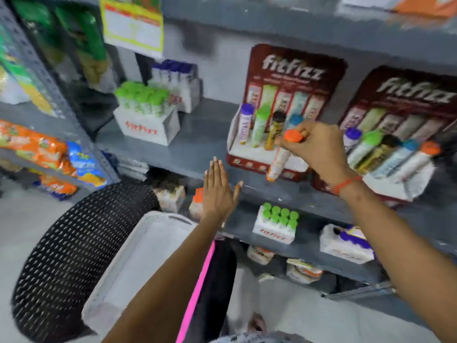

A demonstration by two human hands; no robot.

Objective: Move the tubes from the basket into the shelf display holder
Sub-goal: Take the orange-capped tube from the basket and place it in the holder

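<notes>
Head view shows my right hand (315, 144) pinching an orange-capped tube (280, 159) just under its cap, fingers pressed together around the neck while the body hangs tilted below the grip, its foot swinging toward me and to the left. Directly behind the grip stands the left display holder (259, 154), with purple, green, dark and blue-capped tubes upright in its slots; the free slot, as far as I can judge, lies just beyond my knuckles at the row's right end, though my hand hides it. My left hand (218, 191) is flat and spread, holding nothing, resting near the shelf edge (272, 194) well below the grip. The black woven basket (74, 256) sits lower still, to the left; motion blur keeps me from telling whether tubes remain inside. I expect the tube to be light, rigid plastic with a slick printed skin, so a hold at the cap shoulder looks safest. A second display holder (405, 169), to the right of the grip, appears full.
</notes>
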